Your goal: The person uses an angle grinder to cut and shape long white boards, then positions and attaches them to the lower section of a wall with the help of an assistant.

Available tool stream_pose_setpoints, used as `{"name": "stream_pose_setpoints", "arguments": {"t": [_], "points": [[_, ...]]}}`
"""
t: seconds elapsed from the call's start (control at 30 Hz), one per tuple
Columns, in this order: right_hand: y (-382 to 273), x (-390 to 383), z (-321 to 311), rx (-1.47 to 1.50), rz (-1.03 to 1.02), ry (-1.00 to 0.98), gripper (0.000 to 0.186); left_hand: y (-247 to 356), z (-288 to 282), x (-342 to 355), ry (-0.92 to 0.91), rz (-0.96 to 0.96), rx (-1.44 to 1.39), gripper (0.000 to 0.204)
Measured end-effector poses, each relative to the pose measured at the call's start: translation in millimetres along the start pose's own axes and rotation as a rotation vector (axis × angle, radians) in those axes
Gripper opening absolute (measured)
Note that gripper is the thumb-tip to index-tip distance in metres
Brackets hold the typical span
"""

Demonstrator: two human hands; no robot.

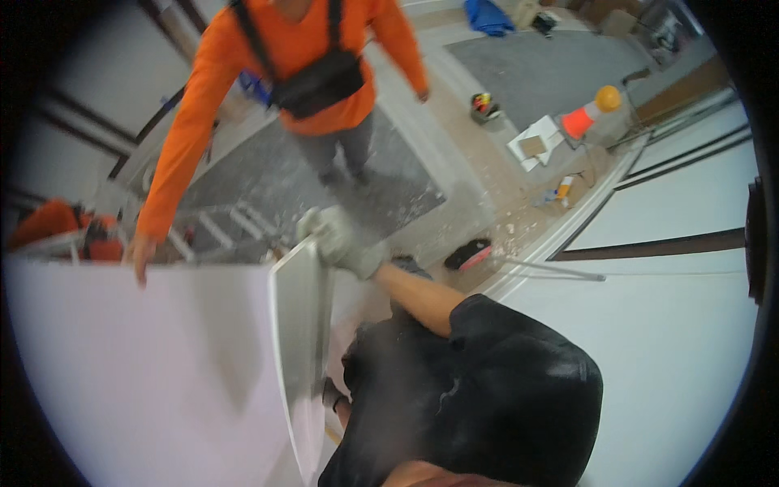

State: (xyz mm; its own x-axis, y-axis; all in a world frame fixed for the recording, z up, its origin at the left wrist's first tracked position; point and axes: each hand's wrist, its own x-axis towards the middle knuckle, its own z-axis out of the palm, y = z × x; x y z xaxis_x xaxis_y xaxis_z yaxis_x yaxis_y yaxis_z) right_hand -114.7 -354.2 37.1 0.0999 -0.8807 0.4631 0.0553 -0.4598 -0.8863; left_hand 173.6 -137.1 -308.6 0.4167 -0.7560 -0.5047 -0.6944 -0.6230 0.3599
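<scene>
At the top corner of the narrow white panel (302, 333), the person's gloved right hand (329, 237) looks curled over the edge, gripping it. The left hand (331, 393), perhaps low beside it, is too shadowed to tell. 1 co-worker's hand (144, 258) steadies the top of the adjacent broad panel (146, 357). Uneven pressure from these 2 sides could tip the panels; the broom (469, 254) could trip someone.

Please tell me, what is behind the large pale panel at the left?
Beyond the top edge of the pale panel are a co-worker in orange, part of a ladder and some orange fabric. Whatever is lower behind it is covered.
</scene>
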Motion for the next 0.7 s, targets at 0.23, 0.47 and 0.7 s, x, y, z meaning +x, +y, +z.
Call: {"name": "stream_pose_setpoints", "arguments": {"t": [0.23, 0.47, 0.7], "points": [[-2.7, 133.2, -47.6, -0.341, -0.116, -0.16, 0.053, 69.5, 36.8, 5.1, 0.09, -0.132, -0.029, 0.049], [23.4, 225.1, -19.5, 0.045, -0.186, -0.31, 0.072, 56.2, 101.8, 1.0, 0.495, -0.21, 0.36, 0.049], [84.0, 325.6, 64.6, 0.064, -0.272, -0.569, 0.08, 182.2, 32.6, 17.0, 0.441, -0.769, -0.473, 0.047]]}}
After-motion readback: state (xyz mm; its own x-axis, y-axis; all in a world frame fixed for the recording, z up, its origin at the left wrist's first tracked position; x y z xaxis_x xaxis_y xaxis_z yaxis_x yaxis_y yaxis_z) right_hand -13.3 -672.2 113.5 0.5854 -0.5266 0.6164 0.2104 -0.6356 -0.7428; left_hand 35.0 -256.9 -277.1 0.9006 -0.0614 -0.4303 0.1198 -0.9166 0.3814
